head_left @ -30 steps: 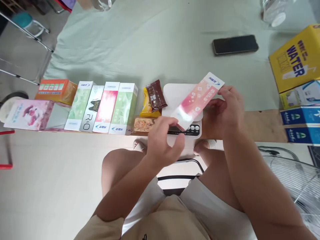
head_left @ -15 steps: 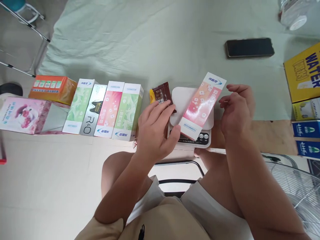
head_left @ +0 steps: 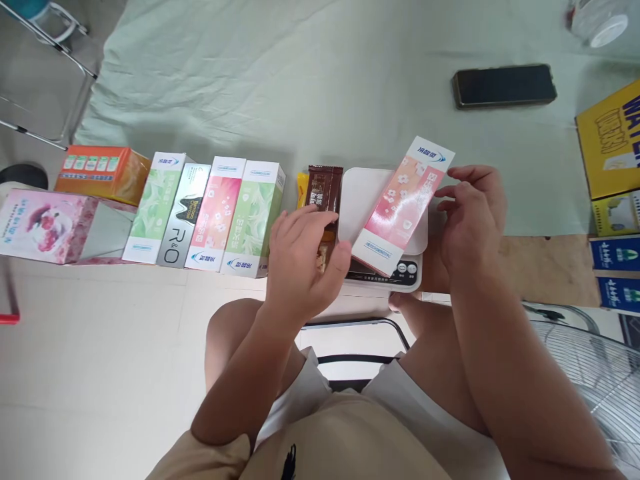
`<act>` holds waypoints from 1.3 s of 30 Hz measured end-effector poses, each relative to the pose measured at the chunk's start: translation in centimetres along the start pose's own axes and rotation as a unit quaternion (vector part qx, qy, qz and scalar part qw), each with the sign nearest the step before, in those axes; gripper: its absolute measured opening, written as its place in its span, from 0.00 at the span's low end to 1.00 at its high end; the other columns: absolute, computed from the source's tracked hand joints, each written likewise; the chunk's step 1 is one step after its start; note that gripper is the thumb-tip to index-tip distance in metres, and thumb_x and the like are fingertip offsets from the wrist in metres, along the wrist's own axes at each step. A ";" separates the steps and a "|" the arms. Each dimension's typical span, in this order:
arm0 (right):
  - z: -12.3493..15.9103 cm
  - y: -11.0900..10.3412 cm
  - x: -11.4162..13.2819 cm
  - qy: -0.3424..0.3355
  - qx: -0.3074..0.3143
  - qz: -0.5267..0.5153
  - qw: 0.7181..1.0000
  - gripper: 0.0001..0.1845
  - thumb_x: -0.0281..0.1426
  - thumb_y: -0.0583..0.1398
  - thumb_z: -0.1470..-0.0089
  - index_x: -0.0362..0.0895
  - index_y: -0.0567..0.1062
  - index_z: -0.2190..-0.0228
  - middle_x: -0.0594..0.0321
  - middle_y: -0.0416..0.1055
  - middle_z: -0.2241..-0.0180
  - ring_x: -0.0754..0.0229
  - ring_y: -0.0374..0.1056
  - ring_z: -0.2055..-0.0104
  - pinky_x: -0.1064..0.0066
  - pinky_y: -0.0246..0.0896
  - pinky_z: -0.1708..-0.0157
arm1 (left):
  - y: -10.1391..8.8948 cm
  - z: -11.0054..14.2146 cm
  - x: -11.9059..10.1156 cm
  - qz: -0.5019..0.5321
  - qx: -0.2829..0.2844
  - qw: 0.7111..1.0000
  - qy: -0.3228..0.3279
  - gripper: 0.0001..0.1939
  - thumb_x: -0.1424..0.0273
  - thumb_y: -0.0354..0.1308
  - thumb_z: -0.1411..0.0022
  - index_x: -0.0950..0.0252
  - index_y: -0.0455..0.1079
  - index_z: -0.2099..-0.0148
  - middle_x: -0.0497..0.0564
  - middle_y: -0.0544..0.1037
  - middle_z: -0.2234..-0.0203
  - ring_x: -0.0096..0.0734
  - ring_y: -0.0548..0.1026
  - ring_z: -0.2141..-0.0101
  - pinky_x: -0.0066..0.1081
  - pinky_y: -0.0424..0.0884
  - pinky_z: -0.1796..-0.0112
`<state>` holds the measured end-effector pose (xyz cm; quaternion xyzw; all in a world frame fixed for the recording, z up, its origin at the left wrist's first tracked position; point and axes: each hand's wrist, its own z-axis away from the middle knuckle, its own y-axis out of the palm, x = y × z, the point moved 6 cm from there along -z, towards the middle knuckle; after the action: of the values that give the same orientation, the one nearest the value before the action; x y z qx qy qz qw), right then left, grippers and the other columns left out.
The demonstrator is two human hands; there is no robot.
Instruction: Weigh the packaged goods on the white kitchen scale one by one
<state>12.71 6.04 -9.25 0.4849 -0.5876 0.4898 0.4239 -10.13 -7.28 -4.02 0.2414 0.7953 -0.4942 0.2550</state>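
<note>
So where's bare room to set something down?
The green cloth is bare left of the phone, beyond the scale; so is the brown strip between right hand and blue boxes. Crowded: box row to scale.

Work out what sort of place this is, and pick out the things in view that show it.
Probably a room in a home, though it could be a small workroom: a cloth covers the table, the floor is tiled, and there is a fan.
</note>
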 end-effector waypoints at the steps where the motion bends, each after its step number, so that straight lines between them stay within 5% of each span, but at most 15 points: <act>1: 0.0 0.0 -0.2 0.004 -0.005 0.001 1.000 0.06 0.35 0.56 0.38 0.51 0.72 0.59 0.66 0.71 0.62 0.62 0.71 0.63 0.67 0.62 0.66 | -0.1 -0.1 -0.6 0.012 0.003 0.999 0.033 0.17 0.57 0.54 0.28 0.60 0.74 0.46 0.57 0.84 0.52 0.52 0.78 0.42 0.54 0.70 0.37; 5: -0.2 0.1 -0.4 0.011 -0.025 -0.013 1.000 0.15 0.31 0.57 0.43 0.51 0.72 0.53 0.59 0.73 0.47 0.57 0.74 0.48 0.60 0.67 0.52 | 0.4 0.0 -2.7 0.033 0.061 0.987 0.142 0.18 0.65 0.61 0.33 0.62 0.71 0.43 0.60 0.81 0.47 0.50 0.78 0.42 0.49 0.75 0.40; 8: -0.3 0.6 -0.5 0.018 -0.010 -0.036 0.999 0.24 0.31 0.58 0.43 0.53 0.68 0.44 0.56 0.69 0.36 0.53 0.71 0.36 0.54 0.64 0.39 | 1.3 0.3 -2.9 0.009 0.118 0.982 0.146 0.15 0.72 0.60 0.31 0.61 0.72 0.43 0.62 0.78 0.42 0.48 0.78 0.42 0.48 0.78 0.44; 12: -0.7 1.3 -0.6 0.014 0.038 -0.049 0.998 0.25 0.33 0.58 0.42 0.54 0.70 0.42 0.56 0.70 0.34 0.52 0.65 0.30 0.53 0.61 0.33 | 1.6 0.4 -2.6 0.008 0.123 0.985 0.124 0.11 0.76 0.58 0.28 0.60 0.74 0.47 0.61 0.78 0.42 0.42 0.81 0.48 0.42 0.81 0.49; 18: -0.8 0.0 0.9 -0.018 -0.046 -0.103 0.993 0.29 0.29 0.56 0.54 0.52 0.77 0.49 0.58 0.72 0.44 0.57 0.75 0.47 0.56 0.71 0.48 | 0.0 0.5 -2.8 0.080 0.055 0.982 0.163 0.09 0.78 0.56 0.27 0.62 0.76 0.51 0.59 0.82 0.48 0.36 0.83 0.50 0.32 0.83 0.56; 23: 1.5 1.6 5.0 0.003 -0.041 -0.196 0.980 0.17 0.30 0.64 0.56 0.51 0.77 0.60 0.66 0.67 0.57 0.66 0.70 0.64 0.73 0.69 0.74 | -4.7 0.9 -2.3 0.185 -0.028 0.962 0.198 0.10 0.80 0.60 0.30 0.61 0.76 0.51 0.55 0.82 0.48 0.29 0.84 0.57 0.26 0.84 0.59; 27: 2.8 6.6 8.0 0.052 0.001 -0.214 0.975 0.20 0.24 0.66 0.59 0.49 0.72 0.62 0.69 0.66 0.63 0.68 0.68 0.68 0.79 0.63 0.80 | -9.1 1.4 -0.5 0.200 -0.051 0.965 0.164 0.11 0.79 0.60 0.30 0.58 0.76 0.50 0.54 0.82 0.47 0.36 0.83 0.50 0.36 0.83 0.51; 30: 2.9 11.7 10.4 0.022 0.055 -0.202 0.978 0.24 0.20 0.63 0.62 0.50 0.70 0.60 0.70 0.67 0.61 0.71 0.66 0.70 0.80 0.60 0.79 | -13.4 2.1 2.9 0.251 -0.215 0.939 0.097 0.08 0.75 0.59 0.32 0.57 0.76 0.55 0.51 0.82 0.57 0.37 0.82 0.53 0.40 0.81 0.53; 32: 2.9 15.8 11.6 0.019 0.103 -0.187 0.977 0.26 0.20 0.61 0.61 0.50 0.69 0.58 0.70 0.69 0.58 0.72 0.65 0.70 0.81 0.59 0.79 | -16.2 3.3 5.8 0.292 -0.359 0.885 0.044 0.05 0.70 0.60 0.34 0.58 0.72 0.65 0.47 0.74 0.72 0.30 0.77 0.67 0.33 0.76 0.65; 34: 2.9 20.1 12.3 0.035 0.157 -0.170 0.972 0.26 0.21 0.61 0.57 0.49 0.68 0.55 0.68 0.69 0.54 0.72 0.66 0.68 0.80 0.63 0.77 | -18.4 4.9 8.6 0.317 -0.472 0.823 -0.010 0.13 0.66 0.57 0.36 0.60 0.60 0.73 0.44 0.57 0.80 0.24 0.61 0.79 0.30 0.61 0.77; 37: 3.5 26.3 12.7 0.058 0.234 -0.114 0.964 0.25 0.22 0.60 0.51 0.48 0.66 0.51 0.67 0.67 0.48 0.69 0.71 0.61 0.72 0.75 0.66 | -20.8 8.0 12.3 0.293 -0.602 0.739 -0.075 0.17 0.65 0.49 0.36 0.61 0.47 0.75 0.45 0.43 0.78 0.26 0.46 0.79 0.34 0.49 0.77; 39: 4.1 29.9 12.7 0.062 0.271 -0.065 0.958 0.26 0.20 0.59 0.48 0.47 0.64 0.48 0.68 0.65 0.45 0.69 0.73 0.57 0.65 0.77 0.58 | -21.7 10.2 14.7 0.249 -0.663 0.696 -0.117 0.16 0.64 0.45 0.34 0.62 0.49 0.74 0.47 0.50 0.75 0.29 0.54 0.75 0.37 0.54 0.72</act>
<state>-19.02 1.57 -2.46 0.5875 -0.3722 0.6314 0.3430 -33.26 -23.15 -2.97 0.1390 0.7912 0.2187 0.5540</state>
